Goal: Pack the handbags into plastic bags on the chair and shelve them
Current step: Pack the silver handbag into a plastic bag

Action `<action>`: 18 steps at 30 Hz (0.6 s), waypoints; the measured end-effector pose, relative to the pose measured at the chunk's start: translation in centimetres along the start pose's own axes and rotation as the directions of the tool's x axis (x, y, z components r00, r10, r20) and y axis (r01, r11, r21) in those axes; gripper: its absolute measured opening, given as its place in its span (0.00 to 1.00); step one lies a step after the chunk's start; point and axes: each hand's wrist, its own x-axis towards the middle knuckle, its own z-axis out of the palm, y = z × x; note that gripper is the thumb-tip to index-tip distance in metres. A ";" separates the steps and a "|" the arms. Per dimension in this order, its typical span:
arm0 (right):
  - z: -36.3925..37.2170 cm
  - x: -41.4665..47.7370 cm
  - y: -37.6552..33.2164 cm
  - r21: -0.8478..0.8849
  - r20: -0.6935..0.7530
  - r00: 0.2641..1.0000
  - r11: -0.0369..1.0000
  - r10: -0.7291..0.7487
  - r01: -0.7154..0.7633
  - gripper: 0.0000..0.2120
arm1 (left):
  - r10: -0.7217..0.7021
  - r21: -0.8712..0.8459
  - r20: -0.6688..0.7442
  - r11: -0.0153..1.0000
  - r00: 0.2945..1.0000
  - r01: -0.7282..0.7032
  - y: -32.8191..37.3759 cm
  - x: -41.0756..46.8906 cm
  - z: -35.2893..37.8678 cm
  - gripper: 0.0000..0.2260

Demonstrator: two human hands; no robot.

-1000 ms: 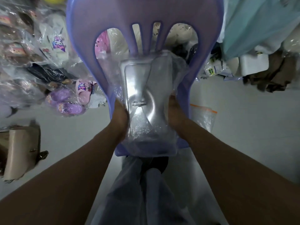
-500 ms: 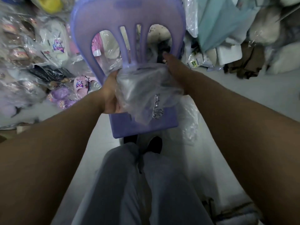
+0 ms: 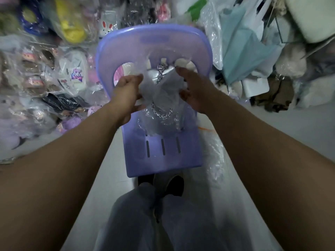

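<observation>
From where I stand, the chair's tall backrest (image 3: 154,46) walls off the far side; only its cut-outs are open. The plastic bag (image 3: 161,91) around the handbag (image 3: 154,77), held by the left hand (image 3: 126,89) and right hand (image 3: 194,87), fills the seat's far half. The near seat (image 3: 137,160) lies bare. Bagged slippers (image 3: 72,75) crowd the left, and heaped bags and cloth (image 3: 244,51) the right. Strips of floor (image 3: 114,169) flank the chair.

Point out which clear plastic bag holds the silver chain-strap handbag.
The clear plastic bag held between left hand and right hand over the purple plastic chair; the other bag lies loose on the floor, right of it.
</observation>
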 end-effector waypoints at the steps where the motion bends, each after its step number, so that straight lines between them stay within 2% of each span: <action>1: 0.3 0.2 0.4 -0.088 -0.021 0.999 0.995 -0.044 0.042 0.14 | 0.045 0.042 0.009 0.998 0.999 -0.045 -0.2 0.0 0.5 0.25; 3: 1.1 0.4 1.4 -0.279 -0.062 0.989 0.954 -0.136 0.114 0.17 | 0.193 0.147 0.001 0.971 0.981 -0.191 -0.9 0.1 1.3 0.26; 5: 1.5 1.1 2.3 -0.440 -0.131 0.971 0.890 -0.199 0.123 0.28 | 0.322 0.265 -0.042 0.916 0.946 -0.300 -1.9 0.6 1.6 0.21; 6: 1.6 1.2 2.5 -0.521 -0.160 0.962 0.847 -0.220 0.107 0.31 | 0.365 0.297 -0.069 0.896 0.929 -0.330 -2.2 0.9 1.6 0.16; 8: 1.3 1.4 2.6 -0.642 -0.156 0.960 0.763 -0.231 0.079 0.24 | 0.405 0.262 -0.111 0.893 0.907 -0.366 -2.4 1.2 1.4 0.05; 10: 1.1 1.4 2.4 -0.704 -0.190 0.939 0.707 -0.285 0.073 0.16 | 0.412 0.213 -0.140 0.901 0.900 -0.379 -1.9 1.3 1.3 0.07; 12: 1.4 1.1 2.1 -0.748 -0.241 0.860 0.650 -0.450 0.131 0.12 | 0.456 0.288 -0.232 0.876 0.859 -0.387 -0.8 1.1 1.3 0.10; 14: 1.9 0.6 1.1 -0.712 -0.306 0.779 0.675 -0.547 0.195 0.12 | 0.523 0.387 -0.312 0.832 0.793 -0.397 0.7 1.3 0.8 0.12; 16: 1.3 0.9 -0.7 -0.550 -0.442 0.778 0.820 -0.447 0.158 0.14 | 0.558 0.398 -0.389 0.819 0.733 -0.413 2.4 1.6 0.1 0.19; 18: -0.1 1.7 -2.2 -0.449 -0.470 0.814 0.887 -0.341 0.112 0.15 | 0.552 0.297 -0.468 0.834 0.690 -0.465 4.5 1.7 -0.2 0.22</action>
